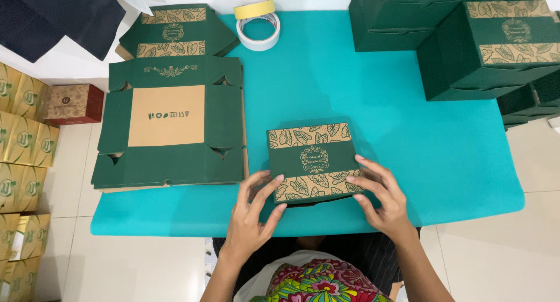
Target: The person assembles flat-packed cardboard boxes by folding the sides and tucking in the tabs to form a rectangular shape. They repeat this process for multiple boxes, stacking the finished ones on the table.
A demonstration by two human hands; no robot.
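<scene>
While the small green box (pixel 313 162) sits assembled near the front edge of the teal desk (pixel 408 133), with its leaf-patterned lid facing up, worth pressing evenly from both sides rather than from one. Left hand (pixel 252 211) at the near left corner, fingers spread and bent, fingertips touching the lid's edge and side wall; a loose grip, not a pinch. Right hand (pixel 379 194) at the near right corner, fingers likewise spread, laid against the lid's edge and the right wall. Front flap apparently not quite seated: a dark gap along the near bottom edge. Best judged as a closing or squaring-up step, so: thumbs low on the front wall, fingers on top, steady inward and downward pressure at both corners together, keeping the box flat on the desk to avoid skewing. Care needed with the thin card, likely to crease under a hard fingertip. To the left, just beside, a stack of flat unfolded box blanks (pixel 169 124); beyond, two tape rolls (pixel 257 25); at the far right, finished green boxes (pixel 466 33) stacked.
</scene>
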